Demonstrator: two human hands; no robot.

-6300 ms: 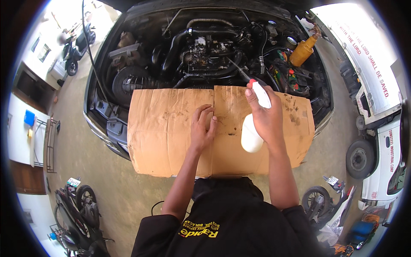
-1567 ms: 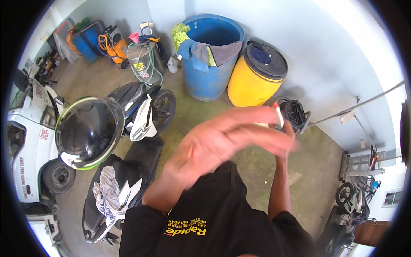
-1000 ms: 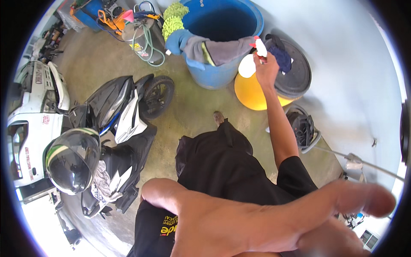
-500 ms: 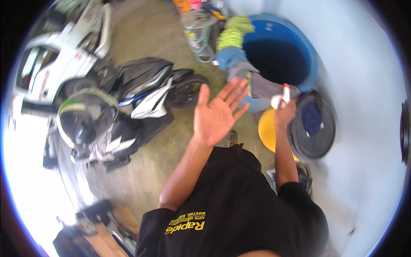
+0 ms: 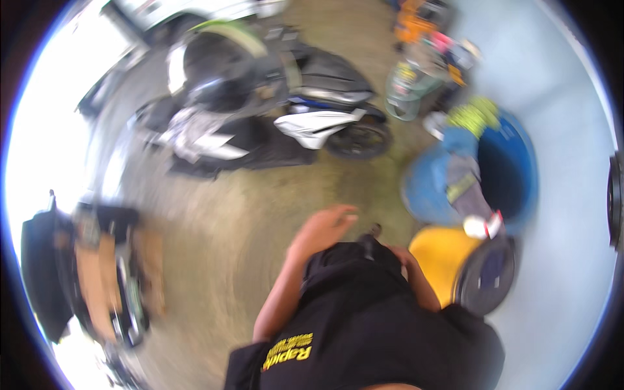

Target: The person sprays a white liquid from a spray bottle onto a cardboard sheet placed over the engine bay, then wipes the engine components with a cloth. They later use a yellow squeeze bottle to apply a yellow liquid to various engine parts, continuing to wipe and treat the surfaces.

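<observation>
The white spray bottle, seemingly plastic, with red on its trigger head [image 5: 479,227], is by the near edge of the round black lid [image 5: 478,286] of the yellow plastic drum [image 5: 437,257], close to the grey cloth [image 5: 469,195] draped over the rim of the tall blue plastic barrel [image 5: 426,188]. Blur hides whether it stands upright or leans, and what exactly bears it.

It is likely light to moderate in weight, depending on how full it is, which does not show. The body probably gives a little under a squeeze and could turn slippery if wet; it hardly looks fragile. The neck just under the trigger head should offer the surest hold, clear of the trigger itself.

The bottle lies ahead and to the right of the right hand [image 5: 404,259], well apart from it. That hand is low by the black shirt [image 5: 370,312], partly hidden, so its grip cannot be told. The left hand [image 5: 323,229] is farther off, blurred, fingers extended, with nothing visible in it.
</observation>
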